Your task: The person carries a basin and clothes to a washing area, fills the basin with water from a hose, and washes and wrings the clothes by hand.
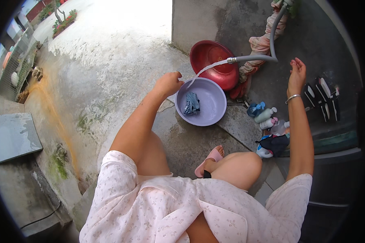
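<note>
A lavender plastic basin stands on the concrete floor before me, with a wet blue checked cloth on its bottom. Water runs in a stream from the metal end of a grey hose into the basin. My left hand is at the basin's upper left rim, fingers bent; whether it grips the rim is not plain. Raised to the right of the hose, my right hand holds nothing, its fingers loosely bent and a bracelet on the wrist. A red basin leans tilted behind the lavender one.
Several pump bottles stand right of the basin, beside a dark cloth. A twisted, stained cloth hangs near the hose. Black and white items lie farther right. A grey slab is at the far left.
</note>
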A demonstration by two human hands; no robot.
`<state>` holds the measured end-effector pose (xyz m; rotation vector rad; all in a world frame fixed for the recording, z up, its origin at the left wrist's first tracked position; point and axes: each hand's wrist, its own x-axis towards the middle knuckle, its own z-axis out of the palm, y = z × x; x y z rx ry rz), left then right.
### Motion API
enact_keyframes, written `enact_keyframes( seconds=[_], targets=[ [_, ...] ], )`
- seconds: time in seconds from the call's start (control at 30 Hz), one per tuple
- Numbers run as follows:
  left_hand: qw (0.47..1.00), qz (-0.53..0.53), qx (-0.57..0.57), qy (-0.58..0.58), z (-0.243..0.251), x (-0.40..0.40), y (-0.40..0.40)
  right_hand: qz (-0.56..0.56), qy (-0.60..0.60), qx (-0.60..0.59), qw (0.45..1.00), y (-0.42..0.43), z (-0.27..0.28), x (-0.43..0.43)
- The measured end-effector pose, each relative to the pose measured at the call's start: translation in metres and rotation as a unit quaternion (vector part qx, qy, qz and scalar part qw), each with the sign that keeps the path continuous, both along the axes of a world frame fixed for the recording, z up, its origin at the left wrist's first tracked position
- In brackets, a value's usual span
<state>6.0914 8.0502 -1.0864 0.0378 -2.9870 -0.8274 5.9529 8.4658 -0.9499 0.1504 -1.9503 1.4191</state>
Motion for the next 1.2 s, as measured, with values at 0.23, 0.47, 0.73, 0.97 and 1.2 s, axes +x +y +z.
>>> enact_keyframes(
  seconds=[0.23, 0.47, 0.73, 0.97, 1.2],
  targets=[
    [0.998, -0.022, 0.048, -0.043, -0.004, 0.012, 0.034, 0.201, -0.328, 0.170, 0.907, -0.010, -0.136, 0.098],
    [0.994, -0.084, 0.062, 0.009, 0.027, 0.024, 0.038, 0.305, -0.341, 0.301, 0.837, -0.011, -0.187, 0.099],
    [0.976, -0.204, -0.024, -0.074, 0.018, -0.021, 0.013, 0.290, -0.508, 0.268, 0.765, -0.023, -0.234, 0.095],
    [0.957, -0.223, -0.065, -0.175, -0.073, -0.063, -0.013, 0.232, -0.630, 0.244, 0.700, -0.019, -0.337, 0.070],
    [0.946, -0.246, 0.000, -0.213, -0.164, -0.076, -0.027, 0.140, -0.683, -0.011, 0.717, -0.050, -0.418, 0.066]
  ],
)
